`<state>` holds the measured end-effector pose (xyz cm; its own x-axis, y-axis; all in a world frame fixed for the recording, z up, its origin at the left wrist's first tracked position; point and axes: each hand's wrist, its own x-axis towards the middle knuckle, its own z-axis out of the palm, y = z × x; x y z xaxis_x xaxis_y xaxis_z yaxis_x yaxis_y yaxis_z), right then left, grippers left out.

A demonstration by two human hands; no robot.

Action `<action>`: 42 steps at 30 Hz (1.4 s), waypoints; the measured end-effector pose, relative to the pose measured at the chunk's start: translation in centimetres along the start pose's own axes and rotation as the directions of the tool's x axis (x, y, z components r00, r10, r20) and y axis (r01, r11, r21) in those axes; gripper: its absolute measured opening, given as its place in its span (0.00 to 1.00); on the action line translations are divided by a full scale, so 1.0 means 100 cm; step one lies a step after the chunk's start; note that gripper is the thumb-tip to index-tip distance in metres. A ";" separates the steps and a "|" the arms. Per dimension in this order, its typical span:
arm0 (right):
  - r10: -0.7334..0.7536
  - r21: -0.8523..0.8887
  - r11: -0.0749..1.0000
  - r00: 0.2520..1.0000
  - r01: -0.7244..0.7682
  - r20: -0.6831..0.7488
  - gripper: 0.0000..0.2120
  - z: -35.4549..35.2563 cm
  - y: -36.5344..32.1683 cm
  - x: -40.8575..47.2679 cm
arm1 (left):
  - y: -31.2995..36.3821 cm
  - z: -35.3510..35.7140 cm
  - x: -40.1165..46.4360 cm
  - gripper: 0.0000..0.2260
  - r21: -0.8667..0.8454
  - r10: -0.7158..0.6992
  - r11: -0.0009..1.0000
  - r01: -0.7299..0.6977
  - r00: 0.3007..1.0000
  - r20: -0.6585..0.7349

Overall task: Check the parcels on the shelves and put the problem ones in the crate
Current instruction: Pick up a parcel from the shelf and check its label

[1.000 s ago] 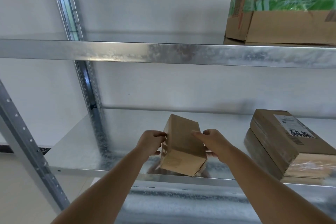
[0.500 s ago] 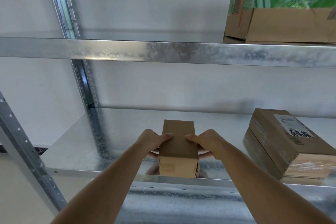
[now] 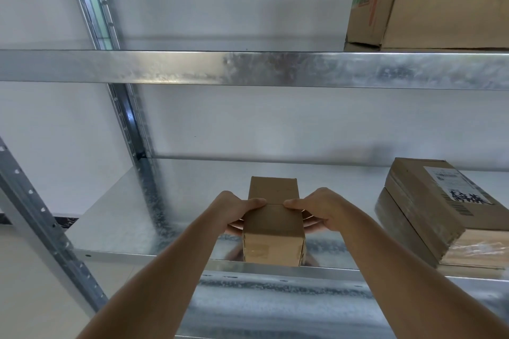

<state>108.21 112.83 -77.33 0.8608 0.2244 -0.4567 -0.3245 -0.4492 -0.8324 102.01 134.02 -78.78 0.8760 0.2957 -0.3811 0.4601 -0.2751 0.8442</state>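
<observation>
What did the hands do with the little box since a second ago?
The small box, tilted and turned cornerwise before, has been swung round square to the front edge of the shelf. The left hand and right hand kept hold of its sides, thumbs now on top. The flat parcels at the right and the taped carton above stayed put.

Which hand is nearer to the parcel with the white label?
Right. The right hand grips the small box on the side facing the labelled parcel; the left hand grips the box's far side.
</observation>
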 end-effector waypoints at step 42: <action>0.029 0.290 0.956 0.997 -0.051 0.077 0.20 0.008 0.034 -0.011 | -0.021 0.008 -0.002 0.27 -0.317 0.014 0.948 0.004 0.998 0.055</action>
<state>105.84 111.76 -79.89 0.8180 0.2774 -0.5039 -0.4674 -0.1899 -0.8634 101.03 133.83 -80.76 0.8892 0.2409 -0.3890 0.3936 0.0306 0.9188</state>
